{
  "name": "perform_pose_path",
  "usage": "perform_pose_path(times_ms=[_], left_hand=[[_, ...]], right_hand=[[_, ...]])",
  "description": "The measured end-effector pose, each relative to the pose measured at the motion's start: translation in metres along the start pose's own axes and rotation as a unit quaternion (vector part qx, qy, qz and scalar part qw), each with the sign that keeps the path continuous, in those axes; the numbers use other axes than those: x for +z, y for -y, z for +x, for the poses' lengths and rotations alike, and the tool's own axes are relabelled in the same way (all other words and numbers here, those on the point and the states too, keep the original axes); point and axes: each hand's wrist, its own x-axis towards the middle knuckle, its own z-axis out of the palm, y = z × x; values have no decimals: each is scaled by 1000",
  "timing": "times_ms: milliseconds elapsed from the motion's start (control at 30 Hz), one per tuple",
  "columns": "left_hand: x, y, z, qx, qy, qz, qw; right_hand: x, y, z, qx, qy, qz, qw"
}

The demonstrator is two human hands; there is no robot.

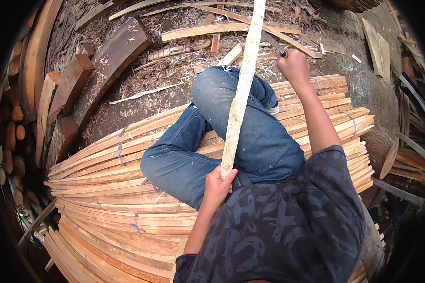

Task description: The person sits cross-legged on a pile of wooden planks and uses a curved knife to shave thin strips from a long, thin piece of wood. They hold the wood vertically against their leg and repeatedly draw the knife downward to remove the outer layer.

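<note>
My left hand (217,187) is closed around the near end of a long pale wooden strip (238,106). The strip slants up across my jeans-covered leg (217,94) and runs out past the top of the view. Part of its surface is rougher and browner midway along. In my right hand (294,68), held out at the far right, is the dark handle of a knife (272,41). Its curved blade points up and left toward the strip; the tip is hard to make out there.
I sit on bundled wooden slats (127,188) tied with purple string (120,146). Thick timber beams (113,61) lie at the left. Shavings (141,101) and loose slats (198,31) cover the ground ahead. A log (381,146) lies at the right.
</note>
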Motion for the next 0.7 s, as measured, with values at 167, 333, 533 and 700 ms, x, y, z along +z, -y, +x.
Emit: perform_pose_path(times_ms=[167, 333, 533, 700], left_hand=[[1, -2, 0, 5, -1, 22, 1000], [5, -8, 0, 19, -18, 41, 999], [8, -10, -1, 40, -47, 87, 994], [7, -8, -3, 61, -66, 125, 988]], right_hand=[[25, -33, -76, 136, 84, 186, 969], [0, -19, -96, -72, 27, 72, 994], [-17, -4, -76, -64, 19, -44, 997], [-21, -16, 1, 61, 15, -99, 993]])
